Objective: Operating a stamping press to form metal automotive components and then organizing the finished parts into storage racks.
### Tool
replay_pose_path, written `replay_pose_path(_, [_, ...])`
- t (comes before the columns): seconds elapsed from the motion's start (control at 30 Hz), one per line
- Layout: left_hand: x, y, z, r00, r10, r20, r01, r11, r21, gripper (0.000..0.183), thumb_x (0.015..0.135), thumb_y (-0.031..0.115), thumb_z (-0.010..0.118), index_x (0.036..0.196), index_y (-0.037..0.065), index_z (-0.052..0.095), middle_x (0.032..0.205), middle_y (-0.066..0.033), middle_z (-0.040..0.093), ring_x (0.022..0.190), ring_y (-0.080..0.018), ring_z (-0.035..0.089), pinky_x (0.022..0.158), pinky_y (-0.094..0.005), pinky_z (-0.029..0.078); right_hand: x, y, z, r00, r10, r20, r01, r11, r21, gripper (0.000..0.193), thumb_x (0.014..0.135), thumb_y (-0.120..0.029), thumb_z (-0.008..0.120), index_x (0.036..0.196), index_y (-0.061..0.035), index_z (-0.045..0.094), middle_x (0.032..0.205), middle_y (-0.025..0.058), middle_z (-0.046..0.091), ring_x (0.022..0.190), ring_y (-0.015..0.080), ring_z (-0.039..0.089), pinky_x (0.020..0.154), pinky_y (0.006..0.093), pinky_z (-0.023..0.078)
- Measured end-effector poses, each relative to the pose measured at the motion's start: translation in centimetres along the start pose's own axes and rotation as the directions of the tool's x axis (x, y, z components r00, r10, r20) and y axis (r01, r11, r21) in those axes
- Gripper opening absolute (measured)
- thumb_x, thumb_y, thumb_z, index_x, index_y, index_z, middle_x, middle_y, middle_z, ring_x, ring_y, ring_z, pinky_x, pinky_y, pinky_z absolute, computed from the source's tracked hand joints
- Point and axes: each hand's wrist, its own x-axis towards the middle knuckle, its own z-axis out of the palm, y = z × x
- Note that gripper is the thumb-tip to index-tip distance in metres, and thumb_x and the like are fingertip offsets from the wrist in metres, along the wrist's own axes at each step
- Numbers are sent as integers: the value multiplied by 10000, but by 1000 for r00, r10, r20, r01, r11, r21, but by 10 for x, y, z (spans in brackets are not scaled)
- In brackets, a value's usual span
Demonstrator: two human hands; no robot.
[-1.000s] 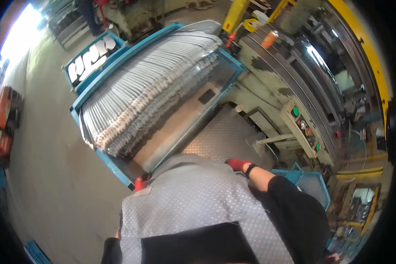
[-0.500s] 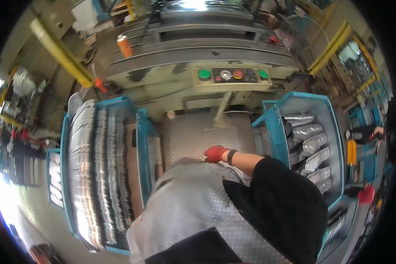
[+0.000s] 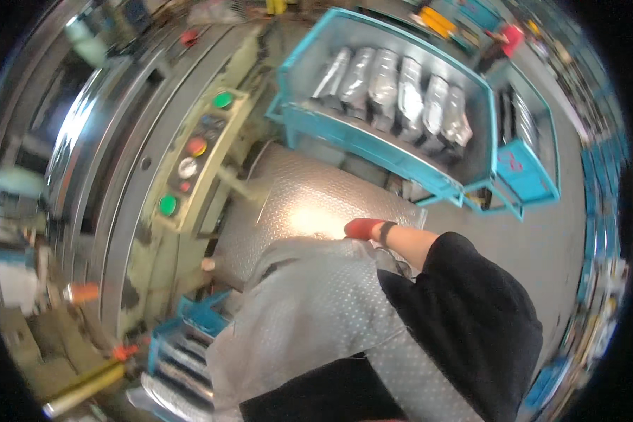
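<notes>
My right hand (image 3: pixel 363 229) wears a red glove and has a dark band at the wrist. It hangs in front of my body at the edge of the grey dotted apron (image 3: pixel 309 281), above the metal tread-plate platform (image 3: pixel 316 190). Its fingers are too small and partly hidden, so whether it holds anything does not show. My left hand is out of view. Ahead and to the right, a blue metal bin (image 3: pixel 394 151) contains a row of shiny formed metal parts (image 3: pixel 383 84).
Along the left runs a press bed (image 3: pixel 126 176) with a control panel (image 3: pixel 200 148) bearing green and red buttons. Another blue bin (image 3: pixel 527 169) stands at far right. Stacked metal sheets (image 3: pixel 183 373) fill a bin at lower left. A person (image 3: pixel 503 46) in red stands at the back.
My view has swung to the right: the press has shifted to the left, and the bin of formed parts has come to the upper middle. My right hand stays beside the apron.
</notes>
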Motion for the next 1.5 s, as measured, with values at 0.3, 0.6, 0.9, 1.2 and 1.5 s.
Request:
replay_pose_path(0.3, [146, 119, -71, 941, 270, 203, -327, 878, 349, 317, 877, 270, 545, 777, -15, 640, 669, -166, 631, 652, -230, 626, 600, -378, 465, -85, 84, 130, 796, 562, -224, -406, 771, 491, 457, 793, -408, 514, 949, 0, 648, 1009, 250, 612, 994, 370, 584, 844, 426, 456])
replay_pose_path(0.6, [177, 404, -43, 823, 328, 464, -523, 757, 393, 343, 850, 336, 551, 964, 32, 660, 819, -175, 670, 787, -283, 653, 688, -396, 475, -104, 85, 250, 655, 703, 278, -218, -176, 960, 413, 837, -354, 475, 1074, -47, 618, 1107, 174, 611, 1004, 322, 581, 840, 482, 436])
replay_pose_path(0.9, [233, 481, 37, 838, 286, 464, -493, 760, 423, 302, 859, 291, 548, 960, 27, 651, 823, -158, 668, 778, -268, 648, 678, -383, 476, -81, 312, -33, 759, 604, -244, -394, 724, 566, 429, 795, -369, 557, 1047, -29, 630, 1103, 211, 598, 1036, 358, 566, 896, 418, 435])
replay_pose_path(1.2, [300, 573, 82, 795, 246, 555, -529, 729, 434, 261, 868, 246, 545, 956, 21, 642, 827, -141, 666, 769, -253, 642, 669, -370, 477, -79, 354, -160, 504, 777, -378, -115, 494, 862, 466, 756, -332, 597, 1054, 26, 601, 1058, 231, 610, 1003, 350, 582, 881, 377, 449])
replay_pose_path(1.5, [390, 684, 110, 730, 209, 651, -378, 917, 130, 220, 876, 201, 542, 952, 15, 633, 831, -124, 664, 760, -239, 636, 659, -358, 477, -66, 338, -90, 366, 915, -168, -168, 243, 955, 259, 784, -236, 595, 887, -4, 646, 870, 192, 654, 807, 264, 639, 736, 371, 491])
